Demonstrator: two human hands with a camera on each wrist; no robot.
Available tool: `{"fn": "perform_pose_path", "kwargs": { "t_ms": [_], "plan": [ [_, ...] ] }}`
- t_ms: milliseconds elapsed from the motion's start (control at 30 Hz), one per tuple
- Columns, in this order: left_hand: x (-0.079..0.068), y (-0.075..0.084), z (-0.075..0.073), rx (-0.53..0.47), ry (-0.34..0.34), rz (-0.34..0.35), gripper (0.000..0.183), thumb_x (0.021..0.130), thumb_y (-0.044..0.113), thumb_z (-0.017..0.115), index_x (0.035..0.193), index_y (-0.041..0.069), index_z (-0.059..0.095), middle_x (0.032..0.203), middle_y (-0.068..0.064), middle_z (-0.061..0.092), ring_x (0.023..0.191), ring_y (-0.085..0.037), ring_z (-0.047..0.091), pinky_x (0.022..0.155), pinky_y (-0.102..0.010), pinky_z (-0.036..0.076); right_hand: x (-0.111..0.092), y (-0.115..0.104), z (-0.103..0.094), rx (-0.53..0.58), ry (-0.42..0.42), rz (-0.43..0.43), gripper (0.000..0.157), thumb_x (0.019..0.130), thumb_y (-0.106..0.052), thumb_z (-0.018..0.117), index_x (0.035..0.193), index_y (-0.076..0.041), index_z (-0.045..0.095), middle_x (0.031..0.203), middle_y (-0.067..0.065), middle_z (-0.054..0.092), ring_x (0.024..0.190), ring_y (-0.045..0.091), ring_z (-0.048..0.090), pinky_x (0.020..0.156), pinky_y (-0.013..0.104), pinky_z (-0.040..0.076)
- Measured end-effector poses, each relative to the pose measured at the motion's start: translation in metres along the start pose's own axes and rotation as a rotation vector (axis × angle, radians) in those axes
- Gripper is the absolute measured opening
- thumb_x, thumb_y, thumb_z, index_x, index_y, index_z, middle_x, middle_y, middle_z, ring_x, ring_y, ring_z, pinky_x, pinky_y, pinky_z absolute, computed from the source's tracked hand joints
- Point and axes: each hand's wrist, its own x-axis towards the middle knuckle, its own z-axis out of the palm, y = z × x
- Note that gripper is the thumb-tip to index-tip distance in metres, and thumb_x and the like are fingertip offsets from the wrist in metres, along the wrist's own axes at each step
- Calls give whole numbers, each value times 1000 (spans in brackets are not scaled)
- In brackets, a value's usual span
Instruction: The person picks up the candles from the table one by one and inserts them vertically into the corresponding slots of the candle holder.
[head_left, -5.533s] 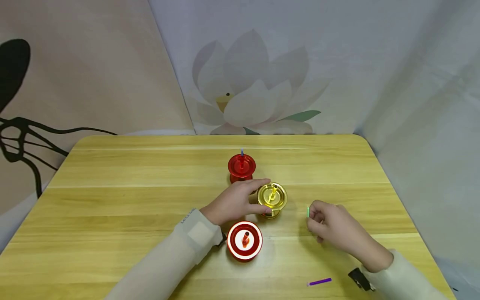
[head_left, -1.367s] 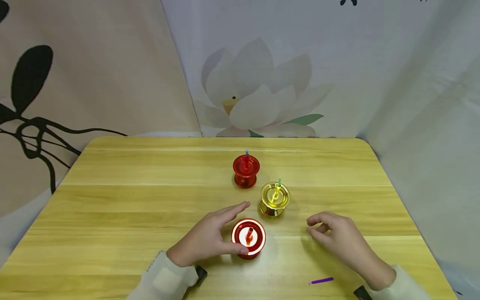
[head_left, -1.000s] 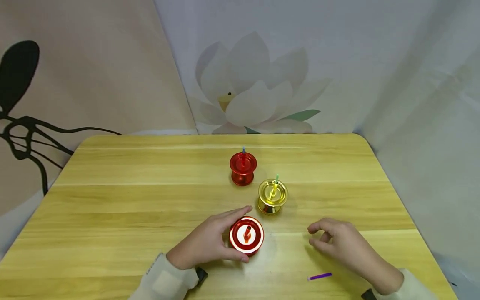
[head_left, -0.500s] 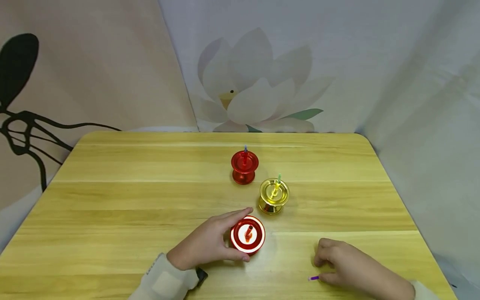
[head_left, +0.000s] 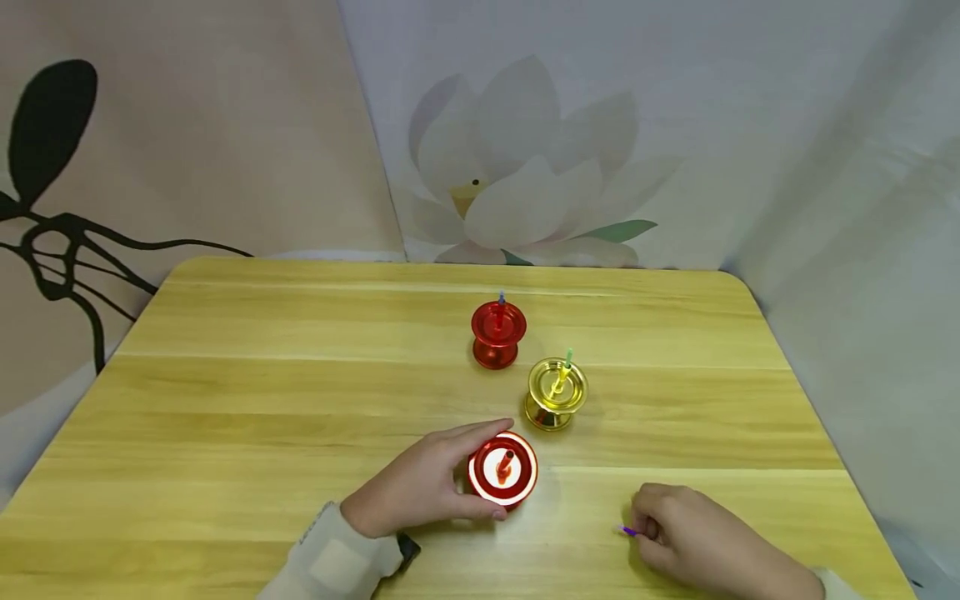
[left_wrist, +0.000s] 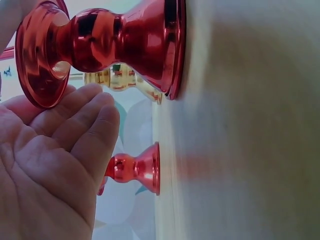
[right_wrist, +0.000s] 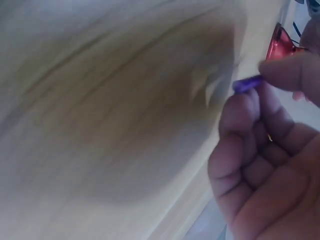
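Observation:
My left hand [head_left: 435, 479] holds the near red candle holder [head_left: 504, 498] by its dish, thumb on the near side and index finger on the far side. This holder's central socket has no candle in it. In the left wrist view the red candle holder [left_wrist: 100, 40] stands with its base on the table. Between thumb and fingertips my right hand [head_left: 686, 529] pinches a thin purple candle [head_left: 628, 531]; one end pokes out to the left, and the rest is hidden by the fingers. The purple candle [right_wrist: 248, 83] also shows in the right wrist view.
Beyond the near holder stands a gold candle holder [head_left: 551, 414] bearing a green candle [head_left: 568, 358]. Farther back is another red candle holder [head_left: 495, 350] with a blue candle [head_left: 502, 297]. All stand on the wooden table [head_left: 262, 400], with printed curtains [head_left: 570, 108] behind.
The green candle went from my right hand into the gold holder. My left hand moved from the gold holder to the near red one. My right hand took the purple candle from the table.

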Motion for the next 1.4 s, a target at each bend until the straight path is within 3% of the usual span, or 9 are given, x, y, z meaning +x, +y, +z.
{"fn": "perform_pose_path", "kwargs": {
  "t_ms": [167,433,600,767,967,1400],
  "plan": [
    [0,0,0,5,-6,-5,89,80,46,84,155,32,38,146,11,51,132,-10,50,109,-41,44,5,-5,0,71,77,-17,21,87,-8,72,85,-25,60,72,-23,45,63,-7,42,53,16,42],
    [0,0,-1,22,-8,10,89,81,49,82,155,26,40,147,9,51,132,-12,50,108,-40,46,19,-22,3,151,291,-103,31,80,4,72,87,-23,60,79,-21,55,67,-7,53,56,13,47],
    [1,1,-2,11,-17,-7,89,80,49,83,155,28,40,147,10,51,132,-10,50,108,-40,45,31,-36,4,182,395,-116,35,78,6,74,86,-25,59,81,-21,60,69,-6,59,59,12,50],
    [1,2,-2,5,-17,-11,88,81,49,82,155,28,40,147,9,51,131,-10,50,109,-39,44,44,-46,6,226,493,-190,37,76,9,72,88,-23,59,83,-16,64,70,-2,63,62,13,52],
    [1,3,-1,22,-5,16,89,81,46,83,155,20,41,146,7,52,130,-11,52,108,-38,45,57,-58,4,288,515,-228,33,79,9,71,89,-21,60,85,-13,67,72,1,65,66,15,54],
    [1,3,-2,14,-16,24,89,82,48,82,155,17,40,145,5,53,129,-10,53,107,-36,46,81,-80,2,369,601,-326,32,77,15,72,95,-11,65,86,-1,70,75,11,70,70,20,58]
  ]
}}
